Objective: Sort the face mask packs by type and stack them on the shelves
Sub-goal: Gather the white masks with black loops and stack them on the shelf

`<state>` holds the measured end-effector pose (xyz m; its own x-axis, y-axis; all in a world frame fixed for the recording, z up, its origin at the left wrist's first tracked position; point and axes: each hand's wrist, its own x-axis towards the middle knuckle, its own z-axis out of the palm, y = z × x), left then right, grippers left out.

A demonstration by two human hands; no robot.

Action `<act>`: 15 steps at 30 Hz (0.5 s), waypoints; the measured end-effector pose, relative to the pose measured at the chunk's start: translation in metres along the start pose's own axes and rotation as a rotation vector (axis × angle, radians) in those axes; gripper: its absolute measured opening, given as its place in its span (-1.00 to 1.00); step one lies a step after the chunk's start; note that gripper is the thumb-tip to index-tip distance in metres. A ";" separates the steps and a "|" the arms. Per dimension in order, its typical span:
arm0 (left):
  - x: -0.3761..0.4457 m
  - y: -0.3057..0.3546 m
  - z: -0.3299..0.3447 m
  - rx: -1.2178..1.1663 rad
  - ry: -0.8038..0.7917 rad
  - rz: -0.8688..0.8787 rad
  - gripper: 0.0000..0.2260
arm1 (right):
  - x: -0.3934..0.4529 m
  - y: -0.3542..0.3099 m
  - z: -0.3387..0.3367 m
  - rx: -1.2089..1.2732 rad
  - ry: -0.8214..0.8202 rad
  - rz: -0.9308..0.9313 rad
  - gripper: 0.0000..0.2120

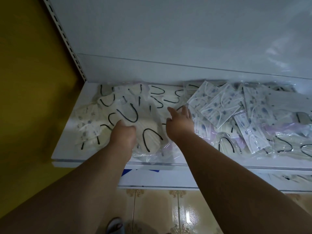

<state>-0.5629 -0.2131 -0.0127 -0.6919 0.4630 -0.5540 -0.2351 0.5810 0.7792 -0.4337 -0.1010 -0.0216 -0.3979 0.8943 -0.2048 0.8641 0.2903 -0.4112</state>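
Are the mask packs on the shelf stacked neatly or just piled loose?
Piled loose. The mask packs lie overlapping at mixed angles across the shelf, cream black-looped ones mostly left, white printed ones right.

no legible text, packs [217, 105] perhaps too blurred

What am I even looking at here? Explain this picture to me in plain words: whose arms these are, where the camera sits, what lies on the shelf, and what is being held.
There is no machine here. A person wears one camera on the head, so you look forward and down along their bare arms. Ahead is a white metal shelf covered with clear plastic packs of face masks. Cream masks with black ear loops lie mostly on the left; white masks with a blue print and white loops lie mostly on the right, though the types are still mixed. The left hand has its fingers curled down onto a cream pack, seemingly gripping it. The right hand reaches forward with fingers spread over the packs, holding nothing. Below is a tan tiled floor.
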 end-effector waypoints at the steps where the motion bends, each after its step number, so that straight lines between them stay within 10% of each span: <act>1: 0.002 0.000 0.001 0.006 -0.005 0.002 -0.74 | 0.005 0.003 0.004 -0.090 -0.068 0.032 -0.56; 11: -0.006 -0.002 -0.005 -0.036 -0.024 -0.031 -0.76 | -0.035 -0.023 -0.002 0.286 0.203 -0.211 -0.72; 15: -0.031 0.008 -0.015 -0.371 -0.199 -0.165 -0.58 | -0.085 -0.034 0.001 0.436 0.072 -0.460 -0.79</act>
<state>-0.5537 -0.2329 0.0146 -0.4881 0.5254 -0.6969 -0.5854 0.3952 0.7079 -0.4293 -0.1873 0.0092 -0.6637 0.7361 0.1326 0.3986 0.4981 -0.7701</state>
